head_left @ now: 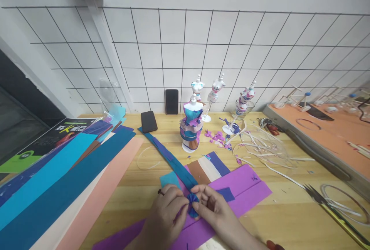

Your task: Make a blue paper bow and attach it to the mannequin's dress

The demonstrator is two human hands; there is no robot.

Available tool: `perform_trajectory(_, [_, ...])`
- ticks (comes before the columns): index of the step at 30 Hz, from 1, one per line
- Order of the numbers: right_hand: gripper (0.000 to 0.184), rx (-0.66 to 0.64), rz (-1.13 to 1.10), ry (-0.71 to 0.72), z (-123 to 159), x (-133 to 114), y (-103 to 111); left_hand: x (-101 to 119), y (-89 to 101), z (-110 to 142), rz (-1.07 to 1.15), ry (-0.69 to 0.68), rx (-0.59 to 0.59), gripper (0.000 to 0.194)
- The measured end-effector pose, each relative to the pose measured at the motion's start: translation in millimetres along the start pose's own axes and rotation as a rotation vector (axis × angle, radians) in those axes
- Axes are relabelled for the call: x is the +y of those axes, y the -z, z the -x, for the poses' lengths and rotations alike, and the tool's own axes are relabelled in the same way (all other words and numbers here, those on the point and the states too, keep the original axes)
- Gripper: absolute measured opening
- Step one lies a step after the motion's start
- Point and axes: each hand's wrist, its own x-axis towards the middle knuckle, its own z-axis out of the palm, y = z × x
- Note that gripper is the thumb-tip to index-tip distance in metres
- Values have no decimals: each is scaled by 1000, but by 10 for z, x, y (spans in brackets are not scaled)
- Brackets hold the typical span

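Between the fingertips of both hands is a small round rosette of gathered teal-blue crepe paper (193, 205). My left hand (170, 211), with a dark ring on one finger, pinches its left edge. From the right, my right hand (212, 207) grips it between thumb and fingers. Beneath my hands lies a wide purple crepe paper strip (251, 184). A long teal paper strip (176, 165) runs from near the rosette toward the phones. Behind it stands a small white mannequin (192, 123) dressed in teal, purple and brown paper.
Several paper strips (86, 180) fan out at left. Two phones (148, 121) are at the back, one leaning on the tiled wall. More small mannequins (215, 90), purple scraps (216, 136) and tangled white strips (260, 146) lie to the right, with scissors (332, 211) nearer.
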Motion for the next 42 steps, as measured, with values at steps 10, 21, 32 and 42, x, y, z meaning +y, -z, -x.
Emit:
perform_trajectory(10, [28, 42, 41, 30, -13, 18, 7, 5, -49, 7, -72, -145, 205, 19])
perform_trajectory(21, [24, 133, 111, 55, 6, 26, -7, 0, -106, 50, -151, -150, 218, 20])
perform_trajectory(32, [21, 141, 218, 119, 32, 74, -7, -34, -211, 128, -155, -78, 142, 18])
perform_trajectory(42, [21, 132, 202, 129, 19, 82, 7, 58, -142, 73, 176, 124, 34, 18])
